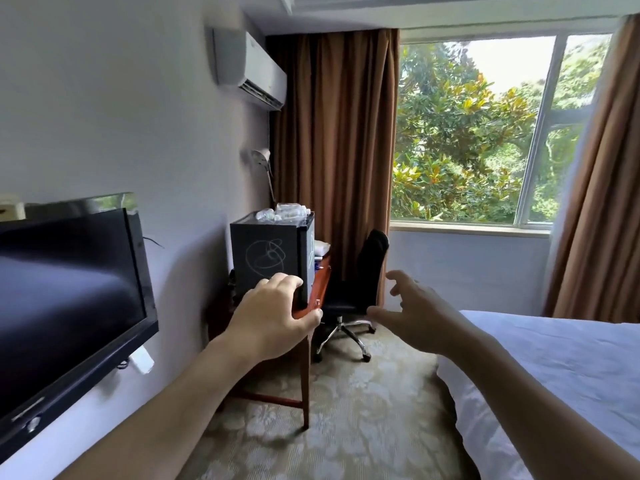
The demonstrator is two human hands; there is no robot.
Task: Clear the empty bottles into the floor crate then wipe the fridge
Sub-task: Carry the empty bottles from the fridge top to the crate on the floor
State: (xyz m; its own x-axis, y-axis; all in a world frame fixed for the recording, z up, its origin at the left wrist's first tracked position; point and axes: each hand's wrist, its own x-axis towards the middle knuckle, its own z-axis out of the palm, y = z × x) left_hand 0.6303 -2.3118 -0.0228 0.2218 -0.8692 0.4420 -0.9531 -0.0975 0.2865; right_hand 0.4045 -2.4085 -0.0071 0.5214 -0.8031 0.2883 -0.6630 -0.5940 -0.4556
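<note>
A small black fridge (266, 252) with white scribbles on its side stands on a reddish wooden desk (320, 284) against the left wall. Several clear empty plastic bottles (284, 213) lie on top of the fridge. My left hand (273, 315) is stretched out in front of the fridge's lower corner, fingers curled and apart, holding nothing. My right hand (412, 313) reaches forward to the right of the desk, fingers spread, empty. Both hands are still some way short of the fridge. No floor crate is in sight.
A black office chair (360, 289) stands at the desk's far side. A wall-mounted TV (69, 296) juts out at the left. A white bed (561, 372) fills the right. Patterned carpet (360, 410) runs between bed and desk. Brown curtains frame a window.
</note>
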